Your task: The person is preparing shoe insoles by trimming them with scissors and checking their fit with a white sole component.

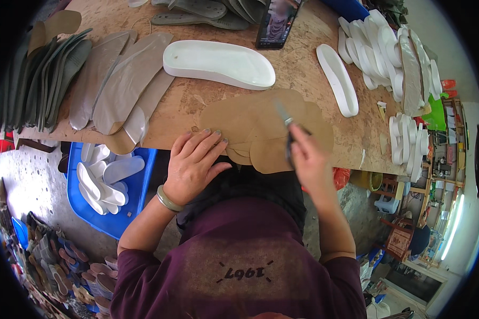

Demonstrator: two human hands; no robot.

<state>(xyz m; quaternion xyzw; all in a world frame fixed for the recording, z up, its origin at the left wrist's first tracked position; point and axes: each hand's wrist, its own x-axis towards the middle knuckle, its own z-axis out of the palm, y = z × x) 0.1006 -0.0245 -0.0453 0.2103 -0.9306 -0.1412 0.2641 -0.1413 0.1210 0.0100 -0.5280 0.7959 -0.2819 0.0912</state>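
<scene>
Several thin brown insole-shaped sheets (234,114) lie overlapped at the table's near edge. My left hand (194,162) rests palm down at their left end, its fingers stretched out over the edge of the sheets and the table. In my right hand (311,162), over the right part of the sheets, are what look like scissors (285,114) with a silver blade and black handles. The blade points away from me, and motion blurs the hand and tool. Just beyond the sheets a large white shoe sole (218,64) lies on its side.
A narrower white sole (338,80) and stacked white soles (375,48) stand right. Plastic-covered insoles (130,74) and dark grey insoles (53,80) fill the left. A phone (279,24) leans at the back. Below the table, a blue bin (98,223) holds white soles.
</scene>
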